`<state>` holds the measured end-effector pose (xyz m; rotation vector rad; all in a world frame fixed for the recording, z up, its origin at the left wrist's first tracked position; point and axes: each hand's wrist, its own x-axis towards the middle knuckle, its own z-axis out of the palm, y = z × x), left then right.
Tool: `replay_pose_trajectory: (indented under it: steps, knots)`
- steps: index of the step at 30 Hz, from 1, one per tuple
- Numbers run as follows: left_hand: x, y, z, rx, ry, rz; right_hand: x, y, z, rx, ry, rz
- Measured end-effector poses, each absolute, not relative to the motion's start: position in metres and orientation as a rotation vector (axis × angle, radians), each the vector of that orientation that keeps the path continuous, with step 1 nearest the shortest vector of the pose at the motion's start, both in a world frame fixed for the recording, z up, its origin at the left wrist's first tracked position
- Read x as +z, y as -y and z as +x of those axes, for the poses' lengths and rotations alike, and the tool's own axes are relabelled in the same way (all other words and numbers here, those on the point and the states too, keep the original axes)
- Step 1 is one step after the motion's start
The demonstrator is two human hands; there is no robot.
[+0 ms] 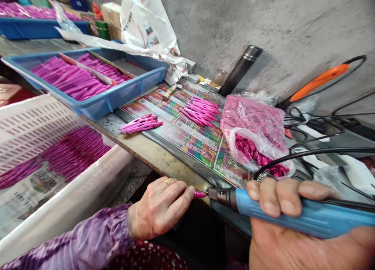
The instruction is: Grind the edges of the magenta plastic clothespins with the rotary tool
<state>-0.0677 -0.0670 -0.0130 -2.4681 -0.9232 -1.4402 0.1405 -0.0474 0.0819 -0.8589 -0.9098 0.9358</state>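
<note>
My left hand [159, 207], with a ring on one finger, pinches a small pink plastic piece [199, 194] at the bench's front edge. My right hand [281, 219] is wrapped round a blue corded rotary tool [293, 212]. The tool's dark tip [215, 194] meets the end of the pink piece. Two small piles of pink pieces [141, 124] [201, 109] lie on the printed sheet [187, 139] further back. A clear bag of pink pieces [254, 135] sits just behind the tool.
A blue tray [96, 102] with purple sticks stands at left, another blue tray [32, 27] at the far back. A white perforated crate [38, 137] holds more sticks at lower left. A black flask [240, 70], newspaper [146, 24], cables [316, 123] and an orange-handled tool [319, 80] line the wall.
</note>
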Motion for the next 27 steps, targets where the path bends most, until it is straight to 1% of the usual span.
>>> replay_pose_trajectory:
  steps: [12, 21, 27]
  knots:
    - [-0.0179, 0.0686, -0.0670, -1.506, 0.944, -2.480, 0.0800, 0.0493, 0.1414, 0.914, 0.901, -0.866]
    - [-0.0108, 0.0694, -0.0678, -1.386, 0.929, -2.467, 0.0778, 0.0467, 0.1420, 0.955, 0.912, -0.840]
    - [-0.0166, 0.0677, -0.0662, -1.490, 0.923, -2.455, 0.0752, 0.0439, 0.1423, 0.914, 0.905, -0.852]
